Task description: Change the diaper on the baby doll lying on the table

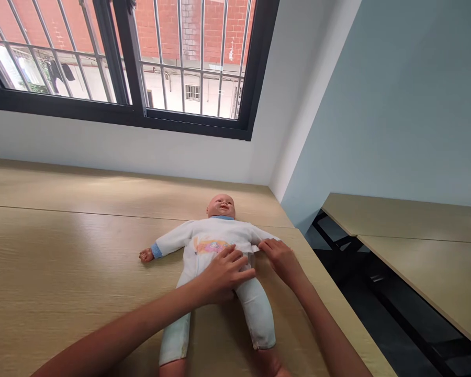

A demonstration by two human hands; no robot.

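Observation:
A baby doll (222,207) lies on its back on the wooden table, head toward the window wall. It wears a white long-sleeved shirt (220,230) with blue collar and cuff and a coloured print across the front, plus white trousers (257,311). My left hand (226,269) rests over the doll's lower belly, fingers apart, covering part of the waist. At the shirt's side, below the doll's outstretched arm, my right hand (280,256) pinches the edge of the shirt. That hand hides the end of the doll's arm on the right.
The wooden table (82,262) ends at a slanting edge on the right, beyond my right forearm. Past a dark gap stands another wooden table (424,267) with a black frame. A barred window (192,57) is in the white wall behind; a blue-grey wall (408,104) rises at the right.

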